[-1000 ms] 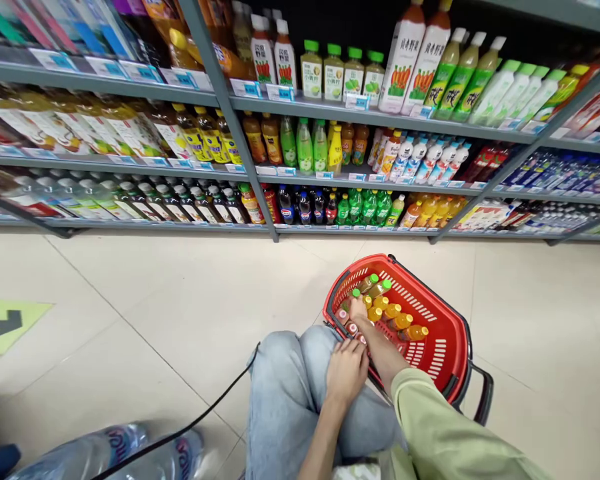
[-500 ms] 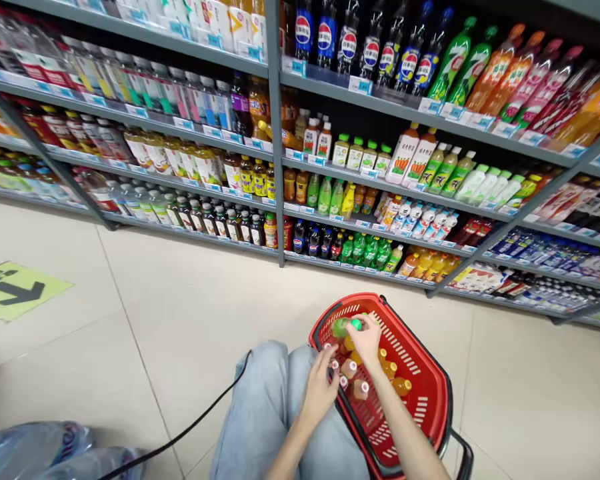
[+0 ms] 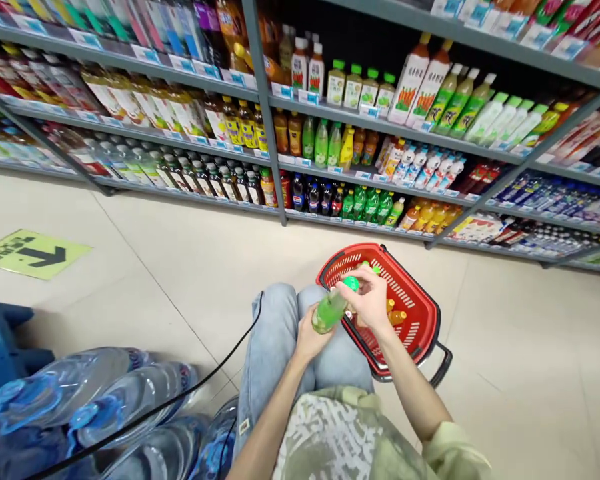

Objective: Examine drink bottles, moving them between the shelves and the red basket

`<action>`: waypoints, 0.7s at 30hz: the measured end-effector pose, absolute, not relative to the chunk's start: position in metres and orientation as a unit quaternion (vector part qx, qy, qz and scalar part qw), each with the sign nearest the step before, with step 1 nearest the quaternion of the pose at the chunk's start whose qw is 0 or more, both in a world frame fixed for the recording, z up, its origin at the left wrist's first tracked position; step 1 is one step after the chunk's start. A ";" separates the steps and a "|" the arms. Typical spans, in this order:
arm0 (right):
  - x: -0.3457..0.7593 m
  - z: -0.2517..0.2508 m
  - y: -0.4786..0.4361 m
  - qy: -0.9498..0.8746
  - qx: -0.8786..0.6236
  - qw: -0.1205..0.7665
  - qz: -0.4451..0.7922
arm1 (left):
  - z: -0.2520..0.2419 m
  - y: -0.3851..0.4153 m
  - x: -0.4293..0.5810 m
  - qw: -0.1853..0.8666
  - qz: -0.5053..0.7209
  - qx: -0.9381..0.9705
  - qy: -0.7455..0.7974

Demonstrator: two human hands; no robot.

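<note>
A green drink bottle with a green cap is held tilted over my knees, at the near side of the red shopping basket. My left hand is wrapped round the lower part of the bottle. Up at the cap end, my right hand has its fingers closed on the bottle's neck and cap. Inside the basket, orange drink bottles show past my right wrist. Other bottles there are partly hidden behind my hands.
Shelves of drinks run across the far side of the aisle. Large water bottles stand at my left, beside a blue plastic object. A black cable crosses my left leg. A yellow floor sign lies further left.
The green bottle has come up out of the basket toward me. My left hand has moved from the basket's edge onto its body. The view has tipped downward.
</note>
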State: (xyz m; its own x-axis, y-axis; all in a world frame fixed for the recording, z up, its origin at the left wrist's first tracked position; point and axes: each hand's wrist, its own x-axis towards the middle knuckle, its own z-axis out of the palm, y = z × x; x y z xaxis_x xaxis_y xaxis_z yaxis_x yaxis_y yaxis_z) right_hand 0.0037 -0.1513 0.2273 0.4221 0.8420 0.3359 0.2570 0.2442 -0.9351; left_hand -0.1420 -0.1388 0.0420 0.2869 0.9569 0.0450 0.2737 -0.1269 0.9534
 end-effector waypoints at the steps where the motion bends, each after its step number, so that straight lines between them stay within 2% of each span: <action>1: -0.002 0.218 -0.152 -0.488 -0.579 0.616 0.219 | 0.043 -0.141 -0.145 0.469 0.360 0.660 0.464; 5: -0.025 0.159 -0.160 -0.474 -0.640 0.566 0.214 | 0.045 -0.147 -0.153 0.490 0.344 0.678 0.427; 10: -0.053 0.091 -0.187 -0.397 -0.600 0.593 0.362 | 0.044 -0.146 -0.160 0.510 0.343 0.686 0.390; 17: -0.063 0.078 -0.196 -0.347 -0.611 0.629 0.332 | 0.047 -0.143 -0.155 0.573 0.342 0.664 0.338; 21: -0.068 0.080 -0.191 -0.317 -0.629 0.638 0.312 | 0.050 -0.143 -0.153 0.564 0.347 0.660 0.355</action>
State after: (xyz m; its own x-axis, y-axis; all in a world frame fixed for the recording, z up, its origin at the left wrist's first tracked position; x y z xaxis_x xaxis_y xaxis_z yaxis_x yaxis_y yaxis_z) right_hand -0.0685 -0.1913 0.0801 0.6051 0.7960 0.0125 0.0007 0.0151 -0.9999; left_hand -0.1534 -0.1434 0.0502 0.5080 0.8595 0.0571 0.0775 -0.1116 0.9907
